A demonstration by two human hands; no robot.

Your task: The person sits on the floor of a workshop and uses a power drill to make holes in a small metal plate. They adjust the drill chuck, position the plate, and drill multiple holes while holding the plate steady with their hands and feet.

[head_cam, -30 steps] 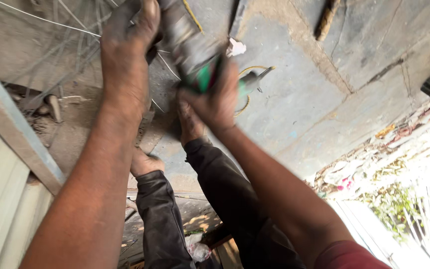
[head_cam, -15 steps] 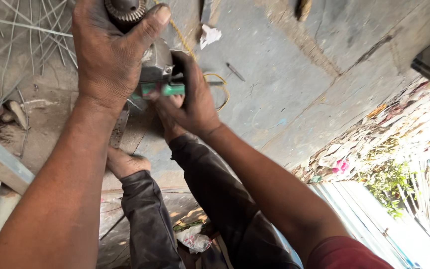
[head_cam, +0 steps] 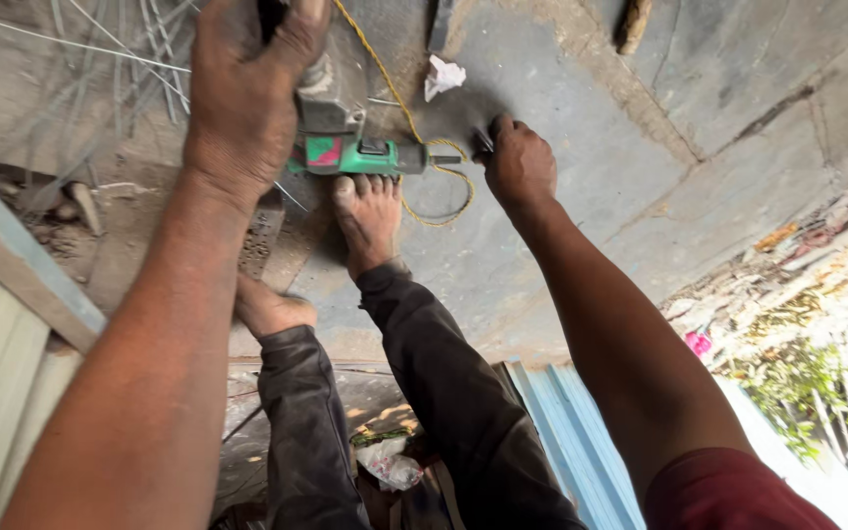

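My left hand (head_cam: 247,103) is clamped over the grey head of an angle grinder (head_cam: 355,152), whose green body lies across the concrete floor just above the toes of my bare foot (head_cam: 370,216). A yellow cord (head_cam: 414,128) loops from the grinder's tail. My right hand (head_cam: 520,167) rests low on the floor to the right of the grinder. Its fingertips pinch a small dark metal tool (head_cam: 484,143). The grinder's disc is hidden behind my left hand.
My other bare foot (head_cam: 272,309) and my dark trouser legs fill the lower middle. Thin wire rods (head_cam: 100,59) lie at the upper left, a crumpled white scrap (head_cam: 444,77) at the top. A blue corrugated sheet (head_cam: 566,442) lies below, a pale beam (head_cam: 22,265) at the left.
My right hand has let go of the grinder's green body and moved right to the small dark tool on the floor. My left hand still holds the grinder's head.
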